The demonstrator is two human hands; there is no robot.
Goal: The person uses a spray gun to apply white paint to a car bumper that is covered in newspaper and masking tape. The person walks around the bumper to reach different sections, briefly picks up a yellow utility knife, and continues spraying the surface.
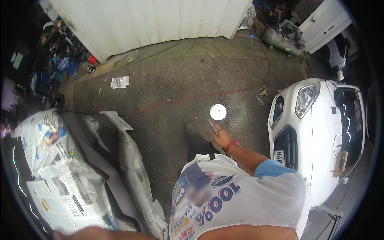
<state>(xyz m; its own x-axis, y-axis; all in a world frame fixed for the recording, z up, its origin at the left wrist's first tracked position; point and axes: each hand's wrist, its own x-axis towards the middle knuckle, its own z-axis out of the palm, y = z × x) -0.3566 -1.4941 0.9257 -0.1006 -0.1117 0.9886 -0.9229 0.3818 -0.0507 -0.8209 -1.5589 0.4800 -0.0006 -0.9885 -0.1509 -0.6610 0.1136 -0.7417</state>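
Note:
My right hand (222,137) reaches forward past my white printed shirt, with a red band on its wrist. Its fingers are wrapped round a grey metal spray gun (213,127). A round white cup (218,112), seen from above, is at the gun's far end. At the lower left edge lies my left hand (70,233), only partly in view, its fingers not readable. It is nearest to the newspaper masking (68,192) that covers part of a dark grey car body (86,148) on my left.
A white car (324,132) stands at right, its hood holding a small brown cardboard piece (340,164). A red hose (176,101) crosses the dark floor. Newspaper (120,82) lies ahead. A green air compressor (282,40) and a white panelled wall (152,24) are at the back.

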